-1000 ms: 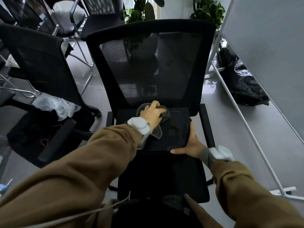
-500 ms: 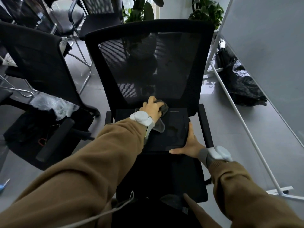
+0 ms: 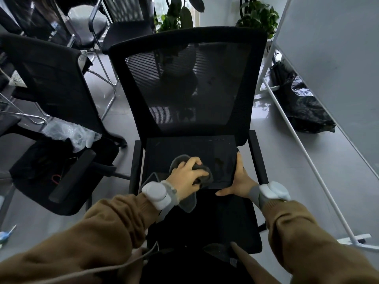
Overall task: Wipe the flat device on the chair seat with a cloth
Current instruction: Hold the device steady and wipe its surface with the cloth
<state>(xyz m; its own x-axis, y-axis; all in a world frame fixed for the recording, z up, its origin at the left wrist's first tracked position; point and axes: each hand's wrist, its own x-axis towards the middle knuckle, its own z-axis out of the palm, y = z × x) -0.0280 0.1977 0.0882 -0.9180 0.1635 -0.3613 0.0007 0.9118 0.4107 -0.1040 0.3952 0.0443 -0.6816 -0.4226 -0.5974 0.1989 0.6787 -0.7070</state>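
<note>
The left hand (image 3: 187,175), fingers curled around the cloth (image 3: 202,177), has dragged it from the device's (image 3: 190,148) far edge to its near edge. The right hand (image 3: 241,181), fingers straight, steadies the near right corner, so one wiping stroke looks finished.

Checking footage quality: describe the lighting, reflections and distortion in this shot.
Head view: dim, soft daylight, no hard shadows; the flat device is a glossy black that mirrors faint shapes near the right hand; the cloth under the left hand reads clearly; wide-angle bending bows the white pole and chair back; edges stay sharp.
</note>
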